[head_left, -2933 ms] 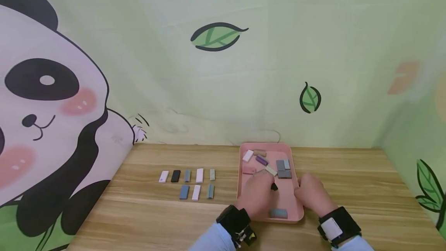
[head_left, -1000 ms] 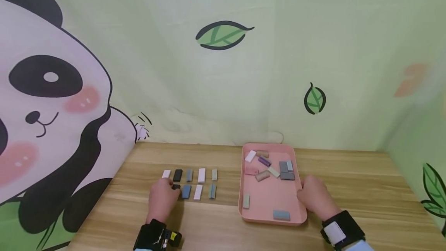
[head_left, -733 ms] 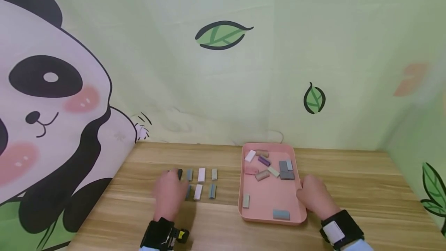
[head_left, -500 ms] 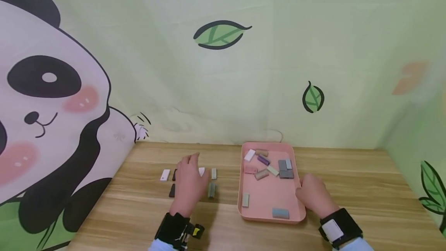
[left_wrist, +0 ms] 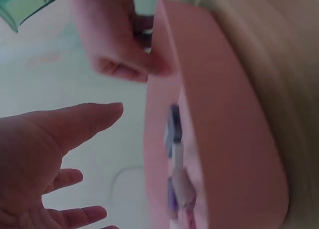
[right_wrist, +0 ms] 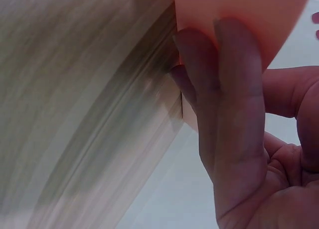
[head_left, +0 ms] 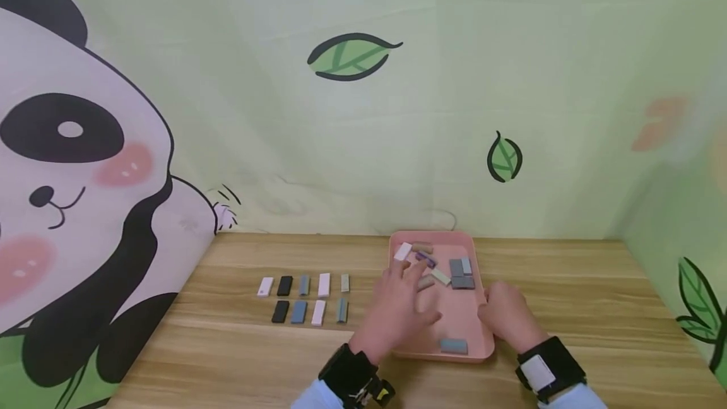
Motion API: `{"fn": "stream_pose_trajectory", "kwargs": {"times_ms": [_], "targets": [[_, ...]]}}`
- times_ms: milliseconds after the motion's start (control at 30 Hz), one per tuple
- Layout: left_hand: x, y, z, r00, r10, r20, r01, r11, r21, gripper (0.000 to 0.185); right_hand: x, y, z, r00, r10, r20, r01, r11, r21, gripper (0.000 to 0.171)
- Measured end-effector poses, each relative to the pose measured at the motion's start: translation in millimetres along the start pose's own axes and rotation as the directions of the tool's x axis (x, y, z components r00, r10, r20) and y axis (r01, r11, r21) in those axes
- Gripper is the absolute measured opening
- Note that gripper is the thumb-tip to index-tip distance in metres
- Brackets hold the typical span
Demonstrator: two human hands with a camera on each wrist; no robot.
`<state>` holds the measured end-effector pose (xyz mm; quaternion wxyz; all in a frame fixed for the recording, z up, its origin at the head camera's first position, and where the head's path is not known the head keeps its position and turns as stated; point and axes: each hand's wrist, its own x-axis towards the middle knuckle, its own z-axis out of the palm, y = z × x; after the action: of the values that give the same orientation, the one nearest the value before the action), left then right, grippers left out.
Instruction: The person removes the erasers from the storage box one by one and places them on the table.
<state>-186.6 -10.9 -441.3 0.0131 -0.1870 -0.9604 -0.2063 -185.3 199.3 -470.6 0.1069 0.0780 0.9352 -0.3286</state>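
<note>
Leaving the black block (head_left: 280,311) placed, left hand (head_left: 397,311) now hovers over tray (head_left: 483,339).

The pink tray (head_left: 483,333) lies flat on the wooden counter (head_left: 568,308), a shallow rounded rectangle with its long side running away from the viewer. The right hand (head_left: 505,320) grips its right rim, while the left hand (head_left: 397,308) hovers above its left half with fingers spread and straight. Inside lie small flat blocks: a loose cluster of white, tan, purple, pale green and grey blocks (head_left: 461,273) at the far end, and one blue-grey block (head_left: 454,346) alone by the near rim.
</note>
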Motion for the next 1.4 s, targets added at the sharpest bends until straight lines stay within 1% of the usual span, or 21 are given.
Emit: {"fn": "stream_pose_trajectory", "kwargs": {"times_ms": [33, 133, 267, 367, 467, 533, 633, 800, 900, 1067, 1167, 1233, 1300, 1400], "targets": [[0.2, 3.7, 4.2, 1.0, 0.016, 0.027, -0.016, 1.0, 0.011, 0.086, 0.5, 0.3, 0.4, 1.0, 0.004, 0.003, -0.004, 1.0, 0.003, 0.023], [-0.2, 12.6, 15.1, 0.994, 0.052, 0.101, -0.052, 0.999, -0.002, 0.089, 1.4, 1.1, 0.7, 1.0, 0.013, 0.013, -0.013, 1.0, 0.012, 0.019], [-2.3, 19.5, 24.5, 0.978, 0.121, 0.171, -0.124, 0.992, 0.005, 0.089, 2.5, 1.4, 0.2, 1.0, 0.01, 0.014, -0.01, 1.0, 0.013, 0.017], [-2.1, 22.1, 31.2, 0.96, 0.187, 0.209, -0.201, 0.978, 0.052, 0.083, 1.6, 1.0, -0.9, 1.0, 0.017, 0.024, -0.017, 1.0, 0.018, 0.014], [0.5, 24.3, 38.4, 0.945, 0.221, 0.24, -0.252, 0.962, 0.107, 0.078, 0.2, -0.3, -2.1, 0.999, 0.028, 0.035, -0.029, 0.999, 0.023, 0.013], [3.0, 25.5, 43.2, 0.941, 0.221, 0.256, -0.261, 0.956, 0.135, 0.075, -0.4, -1.4, -2.5, 0.999, 0.033, 0.038, -0.034, 0.999, 0.026, 0.013], [5.9, 27.7, 47.9, 0.939, 0.207, 0.275, -0.254, 0.956, 0.146, 0.068, -0.5, -2.6, -2.8, 0.999, 0.031, 0.035, -0.032, 0.999, 0.026, 0.013], [7.1, 31.1, 51.1, 0.937, 0.202, 0.286, -0.244, 0.962, 0.119, 0.054, 0.4, -2.1, -2.5, 0.999, 0.03, 0.038, -0.031, 0.999, 0.026, 0.015], [6.8, 32.7, 50.8, 0.93, 0.209, 0.301, -0.25, 0.962, 0.107, 0.044, 1.2, -1.1, -1.9, 0.998, 0.043, 0.046, -0.045, 0.998, 0.033, 0.014], [8.1, 32.7, 49.3, 0.911, 0.249, 0.329, -0.287, 0.955, 0.074, 0.025, 2.4, 0.0, -1.1, 0.998, 0.047, 0.041, -0.049, 0.998, 0.047, 0.012], [8.4, 31.6, 49.6, 0.9, 0.288, 0.329, -0.32, 0.946, 0.047, 0.015, 2.4, 0.1, -0.6, 0.999, 0.037, 0.028, -0.038, 0.998, 0.044, 0.014], [7.7, 31.4, 49.6, 0.894, 0.304, 0.329, -0.331, 0.943, 0.027, 0.012, 2.3, 0.1, -0.3, 0.999, 0.029, 0.019, -0.03, 0.999, 0.037, 0.016], [6.9, 31.3, 49.2, 0.892, 0.32, 0.321, -0.343, 0.939, 0.019, 0.012, 1.8, 0.3, -0.2, 1.0, 0.018, 0.006, -0.018, 0.999, 0.026, 0.019], [4.6, 30.8, 48.2, 0.897, 0.315, 0.311, -0.335, 0.942, 0.014, 0.013, 1.3, 0.5, -0.4, 1.0, 0.012, 0.0, -0.012, 1.0, 0.022, 0.021]]}}
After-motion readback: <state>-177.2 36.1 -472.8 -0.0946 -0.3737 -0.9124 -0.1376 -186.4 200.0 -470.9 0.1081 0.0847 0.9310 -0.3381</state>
